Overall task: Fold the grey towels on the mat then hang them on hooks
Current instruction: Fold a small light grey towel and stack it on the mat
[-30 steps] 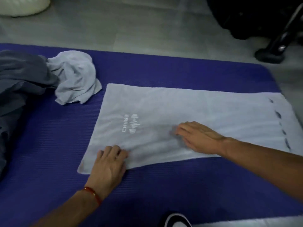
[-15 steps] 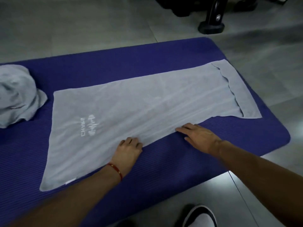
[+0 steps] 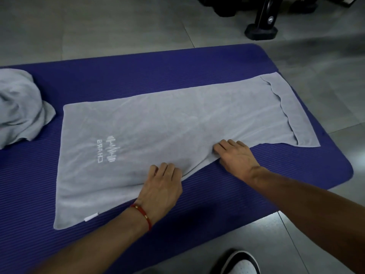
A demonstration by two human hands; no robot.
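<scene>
Both hands, the left hand and right hand, pinch the near edge of the flat grey terry towel spread on the ribbed purple foam mat, seemingly starting the fold; next comes lifting that edge across.

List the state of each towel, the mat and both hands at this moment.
spread towel: flat on the mat, far right end folded over, near edge bunched
crumpled towel: heaped, unfolded
mat: unrolled on the floor
left hand: fingers curled, gripping the near edge
right hand: gripping the near edge
</scene>
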